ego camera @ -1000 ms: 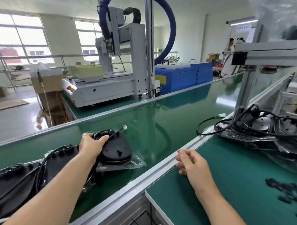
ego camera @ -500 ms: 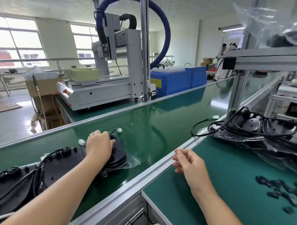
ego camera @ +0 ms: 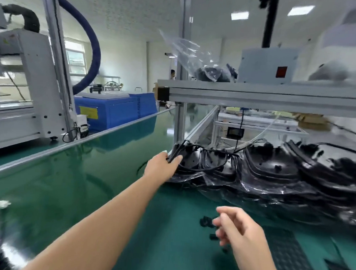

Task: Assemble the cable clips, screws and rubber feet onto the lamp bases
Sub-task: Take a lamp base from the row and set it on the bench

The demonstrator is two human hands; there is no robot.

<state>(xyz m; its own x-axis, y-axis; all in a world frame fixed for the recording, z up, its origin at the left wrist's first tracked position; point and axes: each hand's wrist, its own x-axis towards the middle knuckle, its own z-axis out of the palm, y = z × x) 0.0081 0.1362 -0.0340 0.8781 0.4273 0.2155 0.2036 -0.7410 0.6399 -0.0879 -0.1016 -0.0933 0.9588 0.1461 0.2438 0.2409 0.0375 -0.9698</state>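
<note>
1. Our left hand (ego camera: 162,167) reaches fwd, fingers curled on a cable (ego camera: 194,148) at the near end of the lamp bases (ego camera: 272,170) row.
2. Our right hand (ego camera: 239,230) hovers w/ fingers loosely bent, holding nothing, over small black parts (ego camera: 206,221) on the green table (ego camera: 169,235).

Left hand (ego camera: 161,168) on lamp bases (ego camera: 268,170)

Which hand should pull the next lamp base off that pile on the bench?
Left. The left hand already reaches the nearest lamp base in the pile, its fingers at the cable there. The right hand hangs nearer, over the small black parts.
</note>
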